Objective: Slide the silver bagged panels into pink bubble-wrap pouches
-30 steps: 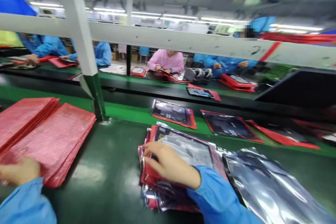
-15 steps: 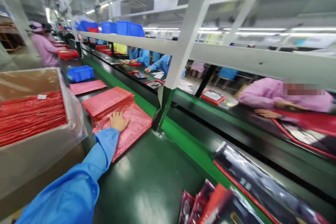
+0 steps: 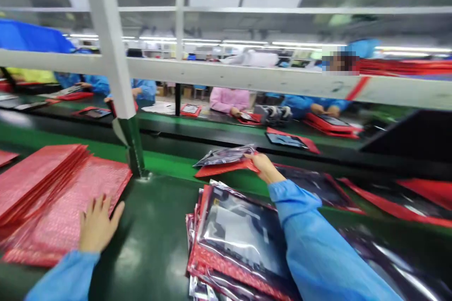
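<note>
Bench (image 3: pixel 155 235) is dark green, bright green strip (image 3: pixel 169 164) along its far side. Blue bin (image 3: pixel 31 37) overhead at left, contents hidden. Red bubble pouches (image 3: pixel 102 178) piled at left; they look flat, probably unfilled. Bagged stack (image 3: pixel 243 254) nearer centre: dark flat panel (image 3: pixel 264 235) shows through the top film, red bubble material at its edges. Change vs a second ago: right hand (image 3: pixel 263 167) was on that stack, strip bag (image 3: pixel 222 155) lay flat. Now the bag is tilted up over the strip, red layer underneath, so handling has shifted from stack to strip. Right fingers clamped on its right edge. Left hand (image 3: pixel 97 228): palm down at the pouches, fingers spread, gripping nothing.
</note>
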`<state>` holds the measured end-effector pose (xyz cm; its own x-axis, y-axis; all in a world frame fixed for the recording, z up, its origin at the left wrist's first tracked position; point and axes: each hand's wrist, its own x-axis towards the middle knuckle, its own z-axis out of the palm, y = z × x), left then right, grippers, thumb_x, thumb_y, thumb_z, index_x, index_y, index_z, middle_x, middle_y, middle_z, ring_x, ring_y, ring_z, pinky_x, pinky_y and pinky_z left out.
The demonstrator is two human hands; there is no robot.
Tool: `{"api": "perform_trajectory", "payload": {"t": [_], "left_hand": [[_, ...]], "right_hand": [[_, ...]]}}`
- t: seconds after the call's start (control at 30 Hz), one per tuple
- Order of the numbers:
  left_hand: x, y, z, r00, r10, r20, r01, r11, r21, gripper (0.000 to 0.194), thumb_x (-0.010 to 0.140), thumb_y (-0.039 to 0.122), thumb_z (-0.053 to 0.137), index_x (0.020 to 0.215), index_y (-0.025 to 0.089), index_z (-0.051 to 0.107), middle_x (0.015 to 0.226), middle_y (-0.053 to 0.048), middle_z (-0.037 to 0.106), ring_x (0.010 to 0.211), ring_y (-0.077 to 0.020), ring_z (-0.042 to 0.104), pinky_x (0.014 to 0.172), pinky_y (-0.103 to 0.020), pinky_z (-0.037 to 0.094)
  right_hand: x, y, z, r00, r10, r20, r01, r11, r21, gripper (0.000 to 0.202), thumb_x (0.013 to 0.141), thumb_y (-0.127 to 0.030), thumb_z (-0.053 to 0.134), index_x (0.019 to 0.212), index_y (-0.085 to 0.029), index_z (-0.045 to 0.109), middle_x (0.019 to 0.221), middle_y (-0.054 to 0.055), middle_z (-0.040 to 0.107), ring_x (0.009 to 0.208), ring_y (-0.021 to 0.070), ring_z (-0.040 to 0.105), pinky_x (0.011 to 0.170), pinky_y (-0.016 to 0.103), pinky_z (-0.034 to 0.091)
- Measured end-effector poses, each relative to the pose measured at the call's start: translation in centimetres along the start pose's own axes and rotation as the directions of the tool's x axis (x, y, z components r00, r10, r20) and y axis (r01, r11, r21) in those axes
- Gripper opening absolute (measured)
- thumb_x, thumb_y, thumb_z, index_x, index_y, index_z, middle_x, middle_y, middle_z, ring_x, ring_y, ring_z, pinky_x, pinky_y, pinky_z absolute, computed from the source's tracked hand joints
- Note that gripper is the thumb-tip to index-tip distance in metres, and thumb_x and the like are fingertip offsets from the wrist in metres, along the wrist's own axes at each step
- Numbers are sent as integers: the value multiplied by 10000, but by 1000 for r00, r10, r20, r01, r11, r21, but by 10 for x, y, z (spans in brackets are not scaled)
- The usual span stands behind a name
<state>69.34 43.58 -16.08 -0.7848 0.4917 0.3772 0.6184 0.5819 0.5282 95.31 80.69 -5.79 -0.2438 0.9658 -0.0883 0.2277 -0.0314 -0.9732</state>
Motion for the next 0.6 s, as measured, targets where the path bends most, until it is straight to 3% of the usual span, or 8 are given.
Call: {"api": "perform_trajectory", "payload": {"t": [0.07, 0.17, 0.23, 0.33, 0.43, 0.5, 0.57, 0.6], "left_hand": [[-17, 19, 21, 999, 31, 24, -24, 965, -260, 486, 724, 583, 556, 972, 171, 629, 1269, -188, 570, 1301, -403, 418, 1122, -578, 262], [-34, 58, 44, 927, -102, 361, 339, 639, -690, 430, 669, 553, 677, 922, 209, 622, 1137, -140, 644, 1155, -347, 562, 996, -466, 451], [-33, 85, 47, 807, -70, 586, 560, 404, -723, 405, 731, 551, 645, 934, 201, 633, 984, -126, 685, 950, -309, 654, 766, -401, 545], [-26, 114, 37, 616, 133, 777, 726, 286, -625, 495, 809, 588, 556, 958, 127, 660, 768, -124, 692, 576, -203, 638, 508, -284, 498], [-34, 124, 23, 362, 391, 846, 891, 121, -437, 618, 813, 667, 518, 1001, 102, 682, 842, -151, 722, 595, -199, 668, 532, -266, 524], [-45, 119, 18, 363, 426, 829, 917, -2, -400, 631, 820, 689, 491, 1037, 132, 694, 1017, -164, 723, 842, -274, 708, 708, -343, 579], [-55, 108, 18, 457, 312, 833, 887, -90, -453, 489, 868, 562, 516, 1068, 154, 695, 1114, -149, 706, 1032, -317, 667, 851, -416, 563], [-58, 102, 18, 504, 208, 838, 864, -116, -491, 382, 883, 453, 537, 1076, 161, 691, 1107, -134, 712, 1054, -314, 661, 868, -424, 561]], "right_hand": [[-2, -5, 2, 1000, 8, -2, -7, 994, 110, 177, 935, -216, 602, 792, -120, 561, 714, -31, 553, 573, 79, 531, 520, 195, 469], [-25, -15, 15, 997, -78, 17, 72, 972, 223, 276, 933, -206, 593, 686, -141, 489, 626, -59, 497, 512, 67, 481, 484, 182, 422], [-48, -21, 25, 988, -152, 30, 139, 955, 262, 348, 915, -229, 602, 625, -165, 422, 559, -77, 433, 461, 63, 417, 448, 181, 359], [-92, -29, 35, 955, -290, 58, 260, 917, 304, 378, 830, -377, 641, 601, -191, 405, 530, -73, 395, 469, 74, 377, 454, 206, 315], [-152, -27, 39, 895, -435, 99, 384, 864, 327, 413, 739, -554, 612, 627, -187, 459, 573, -43, 416, 533, 94, 376, 497, 231, 326], [-198, -10, 46, 845, -514, 148, 458, 838, 299, 411, 775, -557, 563, 634, -180, 484, 589, -27, 432, 558, 103, 388, 521, 235, 334], [-241, 25, 58, 793, -564, 230, 531, 825, 193, 366, 879, -495, 496, 724, -169, 556, 666, 7, 530, 629, 129, 484, 607, 243, 394], [-259, 47, 65, 808, -533, 250, 526, 845, 97, 379, 904, -501, 482, 749, -169, 581, 676, 21, 558, 632, 140, 514, 615, 247, 408]]}}
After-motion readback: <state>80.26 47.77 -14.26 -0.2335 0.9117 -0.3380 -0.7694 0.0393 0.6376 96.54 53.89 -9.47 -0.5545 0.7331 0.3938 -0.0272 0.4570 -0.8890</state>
